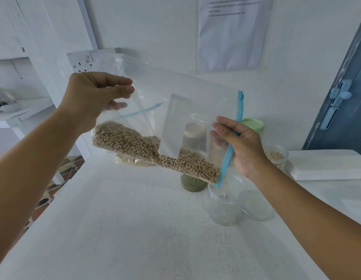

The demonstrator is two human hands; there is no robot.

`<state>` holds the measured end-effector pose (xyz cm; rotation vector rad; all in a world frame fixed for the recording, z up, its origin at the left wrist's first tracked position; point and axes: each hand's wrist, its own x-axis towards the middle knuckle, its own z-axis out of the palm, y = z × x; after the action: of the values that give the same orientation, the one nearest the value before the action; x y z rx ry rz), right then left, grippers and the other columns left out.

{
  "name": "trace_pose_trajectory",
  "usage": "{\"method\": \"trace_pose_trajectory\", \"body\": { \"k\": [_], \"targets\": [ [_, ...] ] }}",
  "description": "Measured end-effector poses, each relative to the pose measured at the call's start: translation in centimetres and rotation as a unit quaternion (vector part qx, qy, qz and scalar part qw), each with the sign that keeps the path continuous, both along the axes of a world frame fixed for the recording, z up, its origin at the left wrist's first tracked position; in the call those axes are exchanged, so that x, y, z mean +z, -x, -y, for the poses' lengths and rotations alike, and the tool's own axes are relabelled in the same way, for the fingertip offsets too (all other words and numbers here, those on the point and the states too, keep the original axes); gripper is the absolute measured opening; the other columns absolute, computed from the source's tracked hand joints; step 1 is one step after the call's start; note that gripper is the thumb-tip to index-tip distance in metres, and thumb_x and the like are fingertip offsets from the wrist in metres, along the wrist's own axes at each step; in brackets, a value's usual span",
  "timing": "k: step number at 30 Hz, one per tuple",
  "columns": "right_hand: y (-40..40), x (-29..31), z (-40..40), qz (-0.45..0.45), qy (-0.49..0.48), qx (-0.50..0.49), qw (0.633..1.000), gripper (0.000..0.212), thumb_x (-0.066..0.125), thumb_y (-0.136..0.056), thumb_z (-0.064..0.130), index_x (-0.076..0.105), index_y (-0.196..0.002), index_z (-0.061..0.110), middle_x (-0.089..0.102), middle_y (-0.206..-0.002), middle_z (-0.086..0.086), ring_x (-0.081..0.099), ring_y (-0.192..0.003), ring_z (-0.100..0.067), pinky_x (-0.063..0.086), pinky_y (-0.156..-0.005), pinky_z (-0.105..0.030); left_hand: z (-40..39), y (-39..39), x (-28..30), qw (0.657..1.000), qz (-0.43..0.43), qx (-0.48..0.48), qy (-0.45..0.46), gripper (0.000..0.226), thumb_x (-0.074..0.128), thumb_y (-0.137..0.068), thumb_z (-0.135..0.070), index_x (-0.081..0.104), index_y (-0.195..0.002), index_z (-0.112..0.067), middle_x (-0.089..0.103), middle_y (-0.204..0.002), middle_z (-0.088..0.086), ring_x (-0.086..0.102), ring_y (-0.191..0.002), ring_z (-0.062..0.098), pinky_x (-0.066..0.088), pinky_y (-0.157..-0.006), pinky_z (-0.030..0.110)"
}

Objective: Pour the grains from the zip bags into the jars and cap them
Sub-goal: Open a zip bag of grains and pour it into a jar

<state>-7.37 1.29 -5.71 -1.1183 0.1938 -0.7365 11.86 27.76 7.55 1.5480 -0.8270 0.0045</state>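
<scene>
We held the limp, slippery zip bag [155, 118] tilted above the open jar [226, 201] at five o'clock: left hand [90, 98] pinched its bottom corner, right hand [238, 142] gripped the blue zipper edge; the beans' [147, 150] shifting weight needed both holds.

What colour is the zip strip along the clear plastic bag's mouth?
Light blue zip strip on the clear plastic zip bag; head view.

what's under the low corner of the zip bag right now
An open clear jar stands directly under the zip bag corner, with a few beans at its bottom. A green-grain jar sits behind, its upper part covered by the bag.
</scene>
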Motion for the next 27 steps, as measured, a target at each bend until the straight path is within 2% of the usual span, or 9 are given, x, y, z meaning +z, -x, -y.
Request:
{"method": "trace_pose_trajectory", "body": {
  "k": [12, 18, 23, 27],
  "targets": [
    [-0.22, -0.38, 0.19, -0.003, -0.005, -0.003, 1.0, 0.025, 0.072, -0.09, 0.0, 0.076, -0.114, 0.009, 0.079, -0.109, -0.011, 0.076, -0.102, -0.027, 0.061, -0.095, -0.037, 0.23, -0.15, -0.53, 1.0, -0.013, -0.003, 0.003, 0.015, 0.088, -0.072, -0.017, 0.084, -0.087, -0.019, 0.079, -0.084, 0.006, 0.074, -0.083, 0.02, 0.064, -0.08, 0.037],
    [-0.2, -0.37, 0.34, 0.004, -0.009, 0.002, 1.0, 0.027, 0.071, -0.088, 0.0, 0.075, -0.113, 0.008, 0.079, -0.107, -0.009, 0.076, -0.101, -0.025, 0.06, -0.095, -0.037, 0.34, -0.13, -0.35, 1.0, -0.019, 0.003, -0.007, 0.025, 0.087, -0.073, -0.014, 0.081, -0.097, -0.012, 0.079, -0.083, 0.005, 0.076, -0.085, 0.019, 0.065, -0.077, 0.035],
    [-0.24, -0.21, 0.32, 0.007, -0.015, 0.004, 1.0, 0.03, 0.073, -0.084, 0.002, 0.076, -0.113, 0.007, 0.079, -0.107, -0.009, 0.076, -0.101, -0.026, 0.061, -0.095, -0.037, 0.21, -0.38, -0.13, 1.0, -0.019, 0.011, -0.018, 0.027, 0.09, -0.07, -0.016, 0.083, -0.096, -0.017, 0.077, -0.085, 0.01, 0.074, -0.082, 0.023, 0.065, -0.078, 0.038],
    [-0.23, 0.01, 0.21, 0.009, -0.017, 0.006, 1.0, 0.029, 0.074, -0.084, 0.002, 0.076, -0.112, 0.007, 0.079, -0.107, -0.01, 0.076, -0.101, -0.027, 0.061, -0.093, -0.036, 0.19, -0.28, -0.03, 1.0, -0.015, 0.007, -0.008, 0.027, 0.09, -0.069, -0.016, 0.083, -0.095, -0.018, 0.076, -0.087, 0.011, 0.075, -0.087, 0.024, 0.065, -0.079, 0.038]
  ]
}}
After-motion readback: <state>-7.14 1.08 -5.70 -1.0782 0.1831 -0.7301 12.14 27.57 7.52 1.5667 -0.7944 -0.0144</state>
